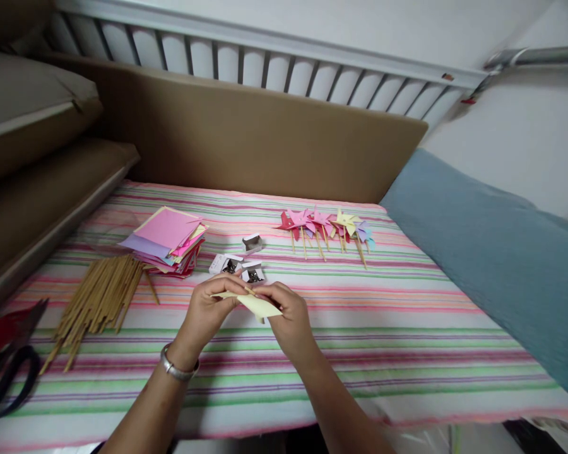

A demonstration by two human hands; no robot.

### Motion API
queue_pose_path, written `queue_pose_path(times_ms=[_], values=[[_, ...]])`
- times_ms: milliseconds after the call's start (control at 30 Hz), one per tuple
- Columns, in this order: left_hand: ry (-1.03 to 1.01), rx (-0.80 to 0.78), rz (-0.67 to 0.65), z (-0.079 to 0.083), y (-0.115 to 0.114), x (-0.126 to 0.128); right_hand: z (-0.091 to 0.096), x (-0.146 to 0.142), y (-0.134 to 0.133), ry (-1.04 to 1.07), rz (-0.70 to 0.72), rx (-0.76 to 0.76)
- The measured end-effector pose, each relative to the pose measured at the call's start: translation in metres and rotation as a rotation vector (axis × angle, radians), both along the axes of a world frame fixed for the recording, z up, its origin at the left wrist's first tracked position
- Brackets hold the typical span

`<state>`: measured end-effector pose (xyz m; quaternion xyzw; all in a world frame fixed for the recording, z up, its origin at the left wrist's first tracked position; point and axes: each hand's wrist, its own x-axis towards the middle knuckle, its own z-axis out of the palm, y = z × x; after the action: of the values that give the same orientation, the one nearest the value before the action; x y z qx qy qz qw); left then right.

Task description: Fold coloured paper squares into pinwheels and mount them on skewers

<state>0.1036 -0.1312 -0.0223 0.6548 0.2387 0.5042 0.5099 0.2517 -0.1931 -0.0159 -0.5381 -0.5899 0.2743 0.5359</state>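
Observation:
Between both hands is a pale yellow paper pinwheel [260,307], held above the striped cloth. My left hand [213,309], with a silver bracelet at the wrist, pinches its left side. At its right edge, my right hand [286,309] is closed on the paper with bent fingers. A bit of stick seems to show at the fingertips and below the paper, but most of it is hidden. Just beyond the hands stand small white boxes [252,272] with dark metal pins inside, and another small open box [252,244] is behind them.
A stack of coloured paper squares [170,230] lies left of the boxes. Nearer are a bundle of wooden sticks [99,293] and scissors [14,378]. Finished pinwheels [322,221] lie at the back right. A brown board [246,132] stands behind; blue padding [483,239] borders the right.

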Motion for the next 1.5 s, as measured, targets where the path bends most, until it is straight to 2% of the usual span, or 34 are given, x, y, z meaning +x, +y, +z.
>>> queue_pose_path(times_ms=[533,867,967,1067,1167,1267,1400,1500], values=[[0.029,-0.006,-0.011,0.001,0.001,0.002,0.007,-0.003,0.0,0.057,-0.001,-0.092],[0.057,-0.033,-0.007,0.004,-0.001,0.002,0.006,-0.003,0.0,0.058,-0.011,-0.091],[0.055,-0.053,-0.011,0.004,-0.001,0.002,0.004,-0.003,0.002,0.18,0.001,-0.161],[0.078,-0.082,0.017,0.004,0.0,0.0,0.001,0.004,0.007,0.471,0.0,-0.263],[0.082,-0.104,0.015,0.003,0.001,-0.002,-0.001,0.019,0.014,0.794,-0.022,-0.26],[0.05,-0.124,-0.036,0.0,0.003,-0.005,-0.004,0.035,0.018,1.008,-0.014,-0.234],[0.009,-0.184,-0.103,-0.004,0.007,-0.009,-0.012,0.045,0.02,1.091,-0.055,-0.18],[-0.033,-0.288,-0.087,-0.007,0.011,-0.016,-0.025,0.046,0.023,0.997,-0.12,-0.206]])
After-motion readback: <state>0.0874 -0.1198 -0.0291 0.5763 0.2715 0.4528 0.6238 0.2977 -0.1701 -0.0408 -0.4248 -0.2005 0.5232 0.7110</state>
